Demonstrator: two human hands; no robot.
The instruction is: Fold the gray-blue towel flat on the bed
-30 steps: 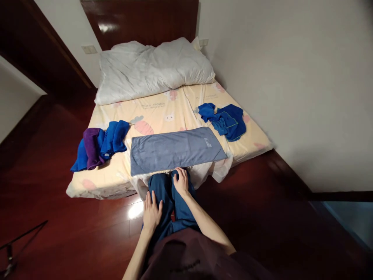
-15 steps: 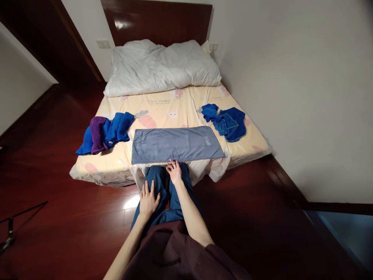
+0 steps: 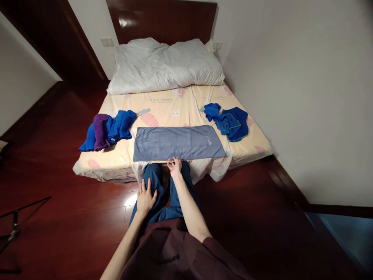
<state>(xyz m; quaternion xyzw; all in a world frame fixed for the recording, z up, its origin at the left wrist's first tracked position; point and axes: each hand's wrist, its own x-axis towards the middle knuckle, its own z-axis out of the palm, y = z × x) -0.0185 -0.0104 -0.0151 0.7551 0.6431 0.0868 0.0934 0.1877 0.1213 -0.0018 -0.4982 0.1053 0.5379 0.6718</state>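
Observation:
A grey towel [image 3: 179,143] lies flat along the front of the bed, with pale lettering near its right end. My right hand [image 3: 175,166] is at the middle of its front edge, palm partly turned up and fingers apart; whether the fingertips touch the cloth I cannot tell. My left hand [image 3: 146,197] rests on the left thigh of my blue trousers [image 3: 153,175], fingers spread, holding nothing. On the bed's left side are rolled blue towels [image 3: 124,123] and a purple towel [image 3: 101,132]. Crumpled blue cloths [image 3: 233,124] lie on the right.
The bed [image 3: 163,107] has a yellow patterned sheet under a clear plastic cover. A white quilt [image 3: 166,66] is bunched against the dark headboard [image 3: 163,19]. The wall [image 3: 297,97] runs close along the right. A black metal stand [image 3: 14,225] is on the floor at lower left.
The view has shifted slightly. My right hand remains at the grey towel's front edge, its fingertips slightly further over it. My left hand stays on the thigh.

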